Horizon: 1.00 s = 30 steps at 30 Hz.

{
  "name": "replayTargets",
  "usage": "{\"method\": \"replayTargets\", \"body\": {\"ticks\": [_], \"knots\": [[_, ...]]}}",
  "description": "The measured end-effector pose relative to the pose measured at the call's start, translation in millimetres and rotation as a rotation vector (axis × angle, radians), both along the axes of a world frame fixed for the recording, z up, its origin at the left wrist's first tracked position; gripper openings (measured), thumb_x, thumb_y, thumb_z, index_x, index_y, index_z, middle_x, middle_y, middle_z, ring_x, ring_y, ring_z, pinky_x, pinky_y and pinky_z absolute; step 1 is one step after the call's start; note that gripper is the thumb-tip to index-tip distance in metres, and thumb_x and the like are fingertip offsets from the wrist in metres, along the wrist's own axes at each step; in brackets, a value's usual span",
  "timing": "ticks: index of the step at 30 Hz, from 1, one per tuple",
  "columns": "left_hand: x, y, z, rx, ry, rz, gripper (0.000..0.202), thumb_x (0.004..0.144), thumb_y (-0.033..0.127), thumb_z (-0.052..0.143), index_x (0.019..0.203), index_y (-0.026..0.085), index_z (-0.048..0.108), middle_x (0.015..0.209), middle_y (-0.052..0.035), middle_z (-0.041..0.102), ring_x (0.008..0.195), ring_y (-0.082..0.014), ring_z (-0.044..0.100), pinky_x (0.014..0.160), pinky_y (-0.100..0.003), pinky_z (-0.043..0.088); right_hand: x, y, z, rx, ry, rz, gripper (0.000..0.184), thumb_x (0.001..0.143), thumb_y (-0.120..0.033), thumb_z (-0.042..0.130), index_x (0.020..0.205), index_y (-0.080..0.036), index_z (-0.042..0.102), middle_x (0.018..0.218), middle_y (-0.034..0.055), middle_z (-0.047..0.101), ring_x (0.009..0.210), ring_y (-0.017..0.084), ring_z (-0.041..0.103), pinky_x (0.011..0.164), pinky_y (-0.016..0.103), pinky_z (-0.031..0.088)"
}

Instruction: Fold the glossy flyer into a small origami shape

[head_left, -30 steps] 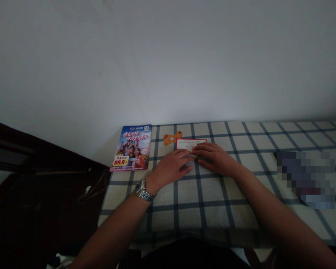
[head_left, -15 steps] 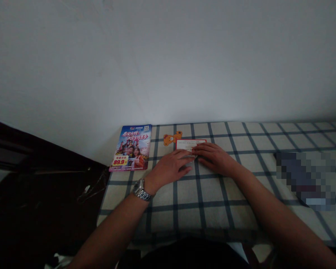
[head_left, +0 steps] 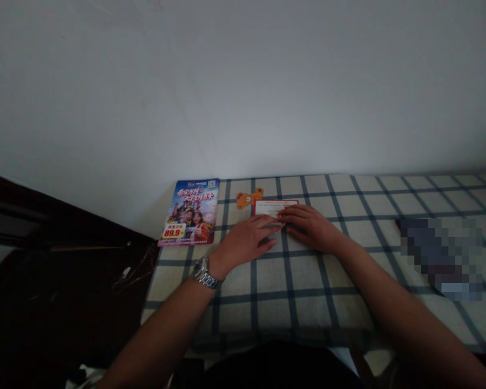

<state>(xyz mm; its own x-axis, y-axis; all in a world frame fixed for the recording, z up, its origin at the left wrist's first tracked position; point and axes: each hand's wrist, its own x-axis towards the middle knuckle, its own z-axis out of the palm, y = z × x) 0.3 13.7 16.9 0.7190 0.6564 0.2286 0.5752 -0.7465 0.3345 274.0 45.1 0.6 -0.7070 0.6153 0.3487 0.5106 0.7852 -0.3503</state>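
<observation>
A small sheet of paper (head_left: 272, 207) with a red border and printed lines lies on the checked tablecloth, mostly covered by my fingers. My left hand (head_left: 253, 236), a metal watch (head_left: 206, 273) on its wrist, grips the paper's near left part with the fingers over it and the thumb lower down. From the other side, my right hand (head_left: 308, 227) holds the near right part, its fingertips meeting those of the left. Between the hands the near edge narrows to a point and looks folded. Just beyond the paper is a brown bear figure (head_left: 249, 199), flat on the cloth.
Colourful printed flyers (head_left: 191, 213) lie at the table's left end. A blurred-out dark object (head_left: 435, 259) rests on the right side of the tablecloth (head_left: 243, 302). A white wall (head_left: 267, 97) borders the far edge. Dark floor shows at left.
The fingers of my right hand have shifted very slightly over the paper. Otherwise both hands and the surrounding things look the same.
</observation>
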Motion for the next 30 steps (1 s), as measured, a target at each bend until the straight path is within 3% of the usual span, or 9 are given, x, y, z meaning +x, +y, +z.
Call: {"method": "replayTargets", "body": {"ticks": [19,30], "knots": [[-1.0,0.0,-1.8,0.002,0.014,0.023,0.037,0.108,0.04,0.053,0.141,0.028,0.062,0.151,-0.0055,0.057,0.135,-0.0257,0.058,0.108,-0.045,0.056,-1.1,1.2,1.5,-0.012,0.019,0.013,0.041,0.101,-0.026,0.061,0.141,-0.029,0.064,0.141,0.0082,0.068,0.135,0.03,0.06,0.116,0.057,0.049],[-7.3,3.3,0.5,-0.068,-0.051,-0.042,0.032,0.107,0.038,0.057,0.135,0.028,0.067,0.152,-0.0049,0.057,0.139,-0.0238,0.055,0.117,-0.045,0.049,-3.9,2.6,-2.8,0.023,0.03,-0.011,0.034,0.102,-0.025,0.06,0.134,-0.028,0.071,0.138,0.0085,0.07,0.13,0.029,0.063,0.114,0.056,0.05]]}}
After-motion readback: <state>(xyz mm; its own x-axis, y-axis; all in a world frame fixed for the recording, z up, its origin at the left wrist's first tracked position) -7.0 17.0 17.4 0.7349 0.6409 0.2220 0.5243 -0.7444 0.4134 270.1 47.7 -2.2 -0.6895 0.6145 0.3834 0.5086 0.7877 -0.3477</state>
